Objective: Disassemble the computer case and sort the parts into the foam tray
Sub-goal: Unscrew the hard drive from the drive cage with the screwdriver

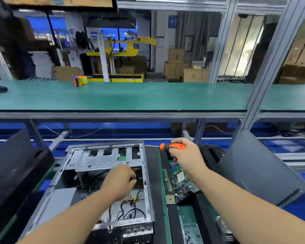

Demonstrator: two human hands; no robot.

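The open computer case (88,175) lies on its side at lower centre, with a silver drive cage at its far end and loose cables near its front. My left hand (121,180) reaches inside the case below the drive cage; its fingers are curled over something I cannot make out. My right hand (185,155) grips an orange-and-black screwdriver (173,146) above the black foam tray (156,191). A green motherboard (180,180) lies in the tray to the right of the case.
A dark side panel (259,169) leans at the right, another black panel (12,171) at the left. A green shelf (148,97) runs across above the bench, with a tape dispenser (80,80) on it. An aluminium post (264,92) rises at the right.
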